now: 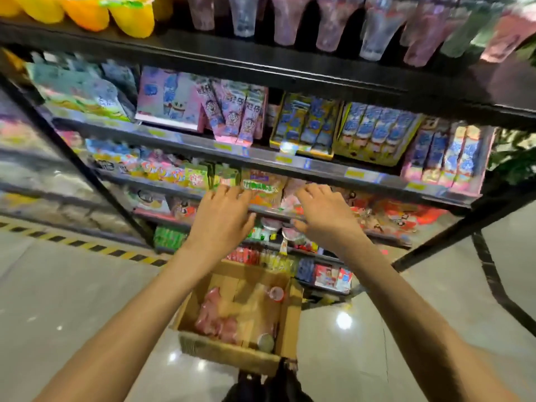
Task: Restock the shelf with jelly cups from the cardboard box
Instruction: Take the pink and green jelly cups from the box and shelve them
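The shelf (269, 211) ahead of both hands looks largely stocked. Below the wrists, the cardboard box (232, 352) still holds pink jelly cups (213, 317), so restocking seems unfinished. Left hand (222, 219) and right hand (324, 217): each grip spread, holding nothing.

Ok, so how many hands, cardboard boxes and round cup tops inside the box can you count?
Hands: 2, the left hand and the right hand
Cardboard box: 1
Round cup tops in the box: 2, one at the far end and one at the near end
Total: 5
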